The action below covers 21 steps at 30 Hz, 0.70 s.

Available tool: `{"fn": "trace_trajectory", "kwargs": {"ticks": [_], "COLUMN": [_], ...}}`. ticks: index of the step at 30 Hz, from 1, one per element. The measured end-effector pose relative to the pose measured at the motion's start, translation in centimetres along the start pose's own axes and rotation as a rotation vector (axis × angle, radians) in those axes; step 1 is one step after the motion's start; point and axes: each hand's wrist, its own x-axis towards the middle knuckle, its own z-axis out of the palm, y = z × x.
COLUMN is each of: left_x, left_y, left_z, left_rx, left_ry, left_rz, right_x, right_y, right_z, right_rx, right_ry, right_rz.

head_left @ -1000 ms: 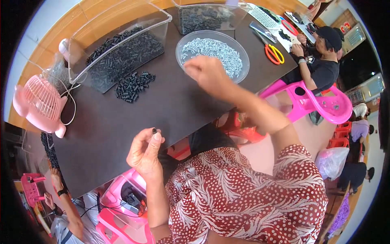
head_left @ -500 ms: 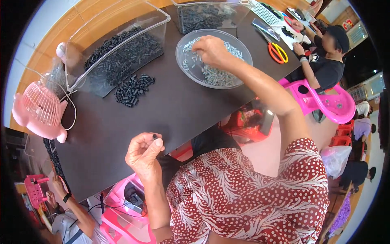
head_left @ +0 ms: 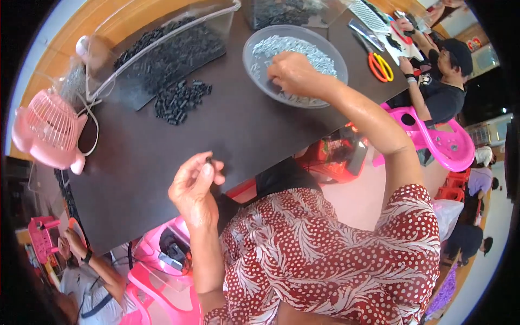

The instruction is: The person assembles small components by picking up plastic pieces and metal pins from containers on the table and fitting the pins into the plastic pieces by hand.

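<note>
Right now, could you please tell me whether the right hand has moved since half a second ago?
Yes: judged against the round bowl, the right hand has moved away from the far side, toward the near rim.

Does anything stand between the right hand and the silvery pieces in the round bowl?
Nothing visible: the bowl is uncovered, and the right hand hangs over its silvery pieces. Whether it touches them is hidden.

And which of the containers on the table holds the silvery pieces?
The round bowl, with the right hand over it. The left clear bin and the far clear bin are box-shaped and hold dark pieces.
</note>
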Motion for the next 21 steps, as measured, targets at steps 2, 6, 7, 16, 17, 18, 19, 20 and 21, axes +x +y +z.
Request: {"fn": "trace_trajectory", "kwargs": {"ticks": [2, 6, 7, 16, 17, 18, 19, 20, 21], "left_x": [-0.1, 0.2, 0.1, 0.4, 0.4, 0.3, 0.2, 0.0, -0.1], "left_y": [-0.3, -0.8, -0.8, -1.1, -1.1, -0.9, -0.9, -0.8, -0.9], "left_z": [-0.2, -0.8, -0.9, -1.4, -1.3, -1.1, -1.1, -1.0, -0.9], "left_rx": [-0.049, -0.184, -0.181, -0.303, -0.308, -0.286, -0.264, -0.267, -0.243], "left_ry": [-0.031, -0.073, -0.055, -0.110, -0.113, -0.111, -0.106, -0.103, -0.083], "left_rz": [-0.008, -0.048, -0.043, -0.079, -0.080, -0.079, -0.078, -0.078, -0.082], "right_x": [0.0, 0.1, 0.2, -0.5, -0.7, -0.7, -0.6, -0.5, -0.2], "right_y": [-0.3, -0.7, -0.9, -0.9, -1.1, -1.9, -3.2, -4.7, -6.4], "right_z": [0.4, -0.3, -0.5, -0.9, -1.2, -1.8, -2.5, -3.2, -4.1], "right_rx": [-0.031, -0.069, -0.033, 0.115, 0.143, 0.140, 0.252, 0.364, 0.492], "right_ry": [0.045, 0.045, 0.057, 0.181, 0.206, 0.204, 0.239, 0.273, 0.217], "right_rz": [-0.043, -0.060, -0.041, 0.031, 0.048, 0.046, 0.076, 0.106, 0.121]}}
